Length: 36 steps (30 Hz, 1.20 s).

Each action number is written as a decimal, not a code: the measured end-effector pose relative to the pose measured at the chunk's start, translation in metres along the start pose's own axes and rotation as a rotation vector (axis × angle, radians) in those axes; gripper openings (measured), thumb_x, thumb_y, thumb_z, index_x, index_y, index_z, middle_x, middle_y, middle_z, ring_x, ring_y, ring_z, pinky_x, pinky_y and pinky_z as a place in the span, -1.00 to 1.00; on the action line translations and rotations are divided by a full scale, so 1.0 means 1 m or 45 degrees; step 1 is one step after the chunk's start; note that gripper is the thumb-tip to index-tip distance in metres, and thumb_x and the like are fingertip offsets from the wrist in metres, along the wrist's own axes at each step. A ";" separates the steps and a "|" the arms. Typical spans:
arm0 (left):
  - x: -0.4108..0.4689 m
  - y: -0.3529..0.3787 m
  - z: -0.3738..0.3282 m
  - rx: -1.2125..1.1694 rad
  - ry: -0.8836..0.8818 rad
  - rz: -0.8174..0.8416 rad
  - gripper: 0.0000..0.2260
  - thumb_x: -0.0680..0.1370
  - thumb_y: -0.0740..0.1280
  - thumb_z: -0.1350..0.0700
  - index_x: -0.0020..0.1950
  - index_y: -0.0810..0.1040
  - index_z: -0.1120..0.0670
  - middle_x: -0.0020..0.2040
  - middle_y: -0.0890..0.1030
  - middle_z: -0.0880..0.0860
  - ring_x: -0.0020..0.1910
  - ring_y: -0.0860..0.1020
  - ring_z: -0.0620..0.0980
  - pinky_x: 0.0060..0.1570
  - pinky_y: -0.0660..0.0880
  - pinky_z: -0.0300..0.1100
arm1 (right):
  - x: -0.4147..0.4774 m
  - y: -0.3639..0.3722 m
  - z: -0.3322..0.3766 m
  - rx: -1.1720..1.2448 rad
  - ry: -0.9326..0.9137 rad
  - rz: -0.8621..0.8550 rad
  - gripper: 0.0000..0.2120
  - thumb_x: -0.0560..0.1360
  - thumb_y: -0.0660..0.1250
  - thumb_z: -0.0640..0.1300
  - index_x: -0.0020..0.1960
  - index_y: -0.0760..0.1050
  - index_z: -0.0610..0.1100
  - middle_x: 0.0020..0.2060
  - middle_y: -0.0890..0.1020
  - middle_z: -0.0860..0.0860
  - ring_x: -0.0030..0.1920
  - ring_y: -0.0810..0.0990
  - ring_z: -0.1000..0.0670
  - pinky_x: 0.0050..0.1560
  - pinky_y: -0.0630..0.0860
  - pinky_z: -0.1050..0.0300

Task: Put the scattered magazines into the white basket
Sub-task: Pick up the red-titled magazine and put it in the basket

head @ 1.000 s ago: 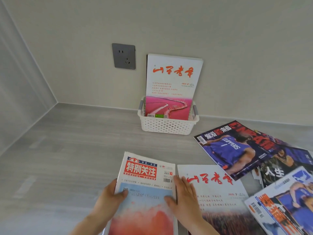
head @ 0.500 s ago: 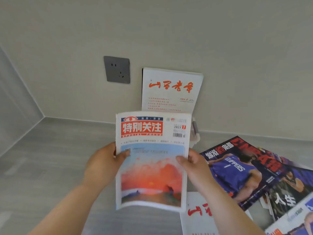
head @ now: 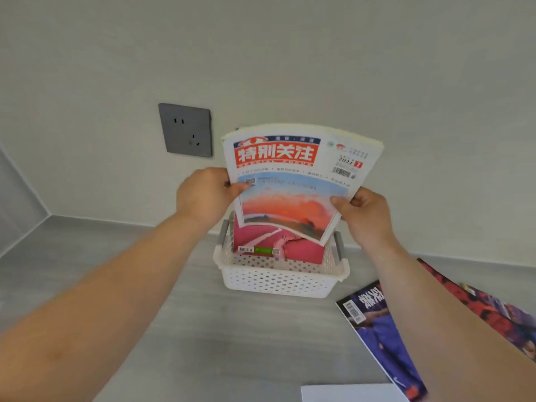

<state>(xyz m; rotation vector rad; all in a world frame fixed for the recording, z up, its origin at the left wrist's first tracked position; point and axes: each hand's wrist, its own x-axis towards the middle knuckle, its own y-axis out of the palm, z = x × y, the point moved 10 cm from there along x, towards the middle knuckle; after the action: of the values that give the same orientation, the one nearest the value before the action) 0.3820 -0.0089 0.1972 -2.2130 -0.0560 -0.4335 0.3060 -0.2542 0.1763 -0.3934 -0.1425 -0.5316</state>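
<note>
left hand point(head: 203, 195), right hand point(head: 362, 211) grip magazine point(head: 290, 187) edges | lower edge above white basket point(head: 278, 278)

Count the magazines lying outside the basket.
3 on the counter at right: a blue basketball one, a red-purple one behind it, a white one's edge at bottom. The arm may hide more.

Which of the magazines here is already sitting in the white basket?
The pink-covered magazine, standing in the white basket. The red-titled one is held above it by both hands; the blue basketball one lies on the counter.
</note>
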 end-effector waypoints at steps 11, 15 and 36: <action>0.011 0.085 0.051 0.042 -0.194 0.280 -0.77 0.47 0.28 -0.05 -0.08 0.60 0.08 -0.06 0.68 0.10 -0.27 0.52 0.04 -0.38 0.37 -0.26 | 0.011 0.032 -0.093 -0.082 0.301 -0.032 -0.86 0.44 0.28 -0.26 -0.05 0.57 -0.15 -0.22 0.55 0.08 -0.33 0.49 0.21 -0.40 0.39 0.38; 0.021 0.085 0.055 0.008 -0.252 0.154 -0.80 0.46 0.31 -0.02 -0.09 0.53 0.10 -0.05 0.66 0.11 -0.27 0.47 0.02 -0.40 0.34 -0.24 | 0.021 0.029 -0.093 -0.099 0.278 -0.119 -0.92 0.45 0.27 -0.25 -0.09 0.51 -0.21 -0.08 0.64 -0.06 -0.24 0.54 0.00 -0.30 0.48 0.24; 0.015 0.119 0.052 -0.690 -0.352 0.157 -0.71 0.59 0.07 0.15 0.31 0.26 0.06 0.28 0.45 0.09 0.27 0.42 0.11 0.13 0.43 -0.02 | 0.006 0.066 -0.099 0.130 0.412 -0.177 -0.37 0.44 0.24 -0.30 0.42 0.08 -0.01 0.37 0.19 -0.03 0.33 0.30 -0.09 0.13 0.55 -0.05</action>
<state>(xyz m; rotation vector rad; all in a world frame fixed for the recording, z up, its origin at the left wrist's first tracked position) 0.4341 -0.0455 0.0826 -2.7799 0.0571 -0.0697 0.3484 -0.2447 0.0651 -0.1947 0.1158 -0.7151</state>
